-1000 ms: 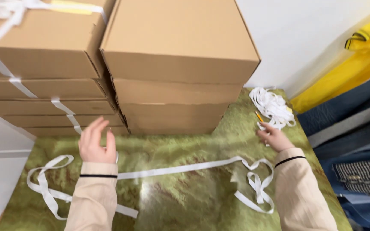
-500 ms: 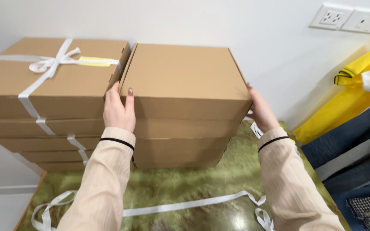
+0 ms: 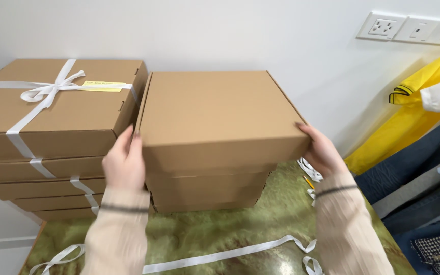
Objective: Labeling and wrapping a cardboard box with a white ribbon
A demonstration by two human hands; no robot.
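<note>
Plain brown cardboard box (image 3: 215, 114) topping an untied stack, straight ahead between both hands, long axis crosswise; left hand (image 3: 124, 164) and right hand (image 3: 322, 153) grasping opposite sides, equally near.

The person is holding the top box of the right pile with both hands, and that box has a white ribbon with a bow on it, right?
Not quite. Both the left hand and the right hand do grip the top box of the right pile, but the head view shows it plain. The white ribbon with a bow is on the left pile.
</note>
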